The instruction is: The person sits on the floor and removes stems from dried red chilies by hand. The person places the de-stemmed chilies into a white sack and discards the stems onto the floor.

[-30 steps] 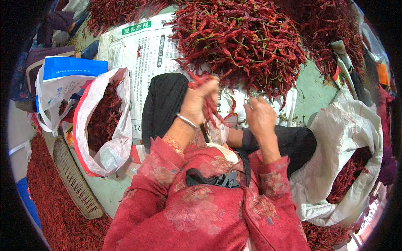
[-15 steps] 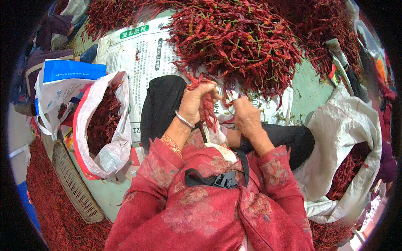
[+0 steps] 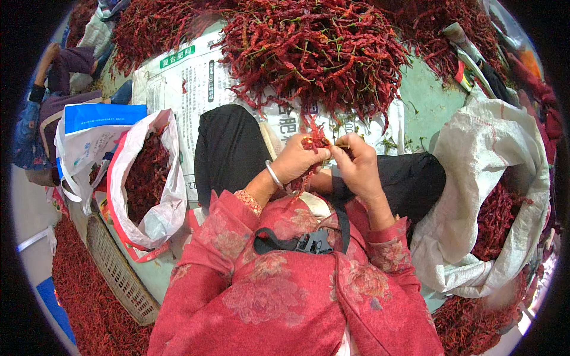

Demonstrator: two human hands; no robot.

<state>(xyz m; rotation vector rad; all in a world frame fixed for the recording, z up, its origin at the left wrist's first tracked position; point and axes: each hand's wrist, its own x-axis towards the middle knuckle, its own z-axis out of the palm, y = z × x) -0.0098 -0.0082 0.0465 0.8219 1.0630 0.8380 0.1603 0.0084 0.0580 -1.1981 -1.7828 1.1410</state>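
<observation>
Since half a second ago the hands have drawn together: the right hand, then slightly apart, now meets the left at the fingertips. Nearest is the person's red floral top, with a black buckle across its front. Just beyond it, the left hand curls closed around a small bunch of red chilies — some poke up above the fingers, others hang below the palm. The right thumb and forefinger press together at the bunch's side; whether a stem lies between them, I cannot tell. Black trouser legs flank the hands, and farther out stand a red-edged white bag on the left and a white woven sack on the right — both with chilies inside. Beyond the hands, a large chili pile lies partly on a printed white sheet.
</observation>
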